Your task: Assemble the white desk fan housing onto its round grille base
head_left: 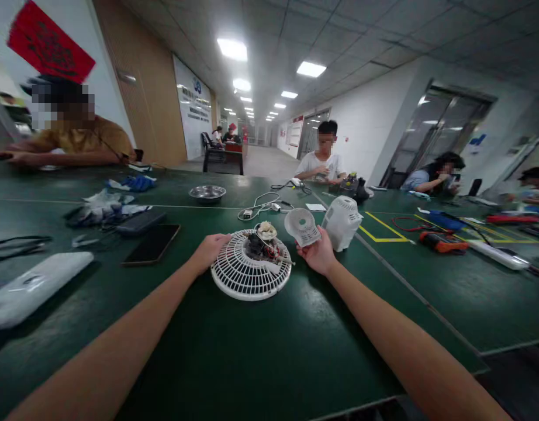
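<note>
Seemingly opened but not refitted, with bare wiring (275,254) on the white grille (241,279) touching the left hand (211,251), of unclear grip, vented cover (308,235) pinched in the right hand (321,256), and separate housing (343,225) beside it.

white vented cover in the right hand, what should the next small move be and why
I'd probably bring the white vented cover over toward the wired mechanism to check how they line up: the right hand holds the cover close by, the left hand is at the rim of the white fan grille, and the mechanism's wires lie exposed.
</note>
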